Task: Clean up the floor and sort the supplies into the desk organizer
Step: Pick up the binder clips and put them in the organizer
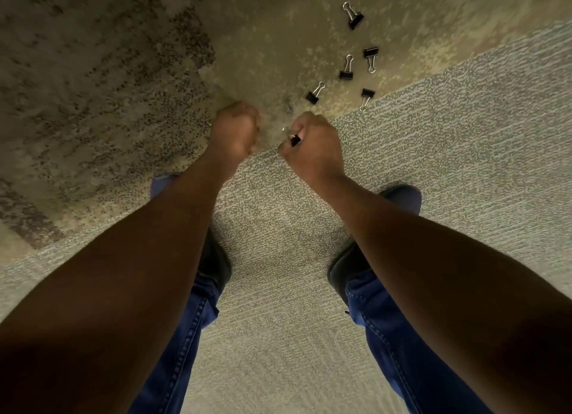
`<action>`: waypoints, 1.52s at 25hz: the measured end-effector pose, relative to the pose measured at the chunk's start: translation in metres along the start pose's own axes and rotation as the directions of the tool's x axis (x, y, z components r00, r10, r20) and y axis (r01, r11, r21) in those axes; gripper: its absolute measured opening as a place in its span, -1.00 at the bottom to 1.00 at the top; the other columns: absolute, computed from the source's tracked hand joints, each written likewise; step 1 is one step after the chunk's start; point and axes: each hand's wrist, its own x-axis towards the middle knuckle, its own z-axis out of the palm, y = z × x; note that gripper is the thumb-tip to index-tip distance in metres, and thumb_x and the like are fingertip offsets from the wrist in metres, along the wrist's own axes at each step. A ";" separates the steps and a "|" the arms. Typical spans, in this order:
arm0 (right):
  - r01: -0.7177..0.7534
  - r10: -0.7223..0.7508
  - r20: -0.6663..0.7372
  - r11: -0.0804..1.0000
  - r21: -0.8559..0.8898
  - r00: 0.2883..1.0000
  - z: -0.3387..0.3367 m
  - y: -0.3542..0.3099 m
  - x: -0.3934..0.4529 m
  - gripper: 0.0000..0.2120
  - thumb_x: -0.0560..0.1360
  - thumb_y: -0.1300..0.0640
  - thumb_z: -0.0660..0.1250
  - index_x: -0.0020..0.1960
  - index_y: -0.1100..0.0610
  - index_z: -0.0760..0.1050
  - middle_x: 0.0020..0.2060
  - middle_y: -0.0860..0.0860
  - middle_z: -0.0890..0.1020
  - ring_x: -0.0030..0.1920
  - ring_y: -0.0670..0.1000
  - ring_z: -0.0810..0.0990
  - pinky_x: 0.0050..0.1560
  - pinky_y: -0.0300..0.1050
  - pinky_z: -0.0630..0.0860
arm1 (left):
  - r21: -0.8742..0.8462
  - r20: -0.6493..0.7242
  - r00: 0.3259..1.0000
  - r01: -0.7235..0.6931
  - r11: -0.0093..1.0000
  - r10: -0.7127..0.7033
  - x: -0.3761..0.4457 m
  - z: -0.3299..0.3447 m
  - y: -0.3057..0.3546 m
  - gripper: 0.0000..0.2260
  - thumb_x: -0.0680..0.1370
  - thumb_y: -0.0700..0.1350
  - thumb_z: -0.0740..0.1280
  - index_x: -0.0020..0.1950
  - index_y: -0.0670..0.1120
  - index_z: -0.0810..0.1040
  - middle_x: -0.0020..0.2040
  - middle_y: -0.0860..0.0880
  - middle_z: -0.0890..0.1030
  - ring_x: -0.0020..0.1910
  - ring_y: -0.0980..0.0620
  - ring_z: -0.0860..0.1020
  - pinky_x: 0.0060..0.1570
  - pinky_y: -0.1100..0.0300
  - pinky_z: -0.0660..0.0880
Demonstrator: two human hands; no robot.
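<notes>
Carpet [433,181] bears five binder clips [346,70]; right hand [312,147] grips one

blk binder clips [346,72], blue jeans [399,336], speckled carpet [448,166]

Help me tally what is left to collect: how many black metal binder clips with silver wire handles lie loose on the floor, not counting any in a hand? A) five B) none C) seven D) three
A: five black binder clips lie loose on the tan rug, at and, beyond the right hand, which pinches a sixth clip.
</notes>
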 end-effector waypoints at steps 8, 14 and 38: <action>0.317 -0.315 -0.109 0.948 0.001 0.943 -0.030 -0.030 -0.046 -0.81 0.46 0.06 0.39 0.01 0.12 0.47 -0.10 0.00 0.57 -0.11 -0.07 0.48 -0.25 -0.24 0.43 | -0.467 0.462 0.887 0.236 0.852 0.007 -0.045 0.011 0.017 -0.66 0.59 0.04 0.16 -0.32 -0.07 0.46 -0.38 -0.03 0.51 -0.34 0.04 0.48 -0.29 0.19 0.47; 0.012 0.041 -0.334 0.988 0.155 0.942 -0.053 0.016 0.004 -0.93 0.52 0.19 0.30 -0.06 0.20 0.49 -0.17 0.10 0.62 -0.31 -0.13 0.48 -0.43 -0.46 0.29 | -0.236 0.189 0.974 0.170 0.957 -0.126 -0.025 0.019 0.039 -0.72 0.52 -0.10 0.24 -0.41 -0.04 0.44 -0.48 0.02 0.49 -0.50 0.07 0.38 -0.55 0.30 0.19; -0.218 0.270 -0.178 0.939 0.265 0.946 -0.104 0.054 0.093 -0.89 0.55 0.07 0.25 -0.01 0.10 0.36 -0.29 -0.09 0.47 -0.34 -0.16 0.44 -0.48 -0.47 0.29 | 0.691 0.048 0.923 -0.307 0.654 0.383 0.021 0.076 0.029 -0.78 0.55 -0.03 0.32 0.07 -0.15 0.47 -0.09 -0.12 0.61 -0.09 -0.12 0.59 -0.19 0.12 0.43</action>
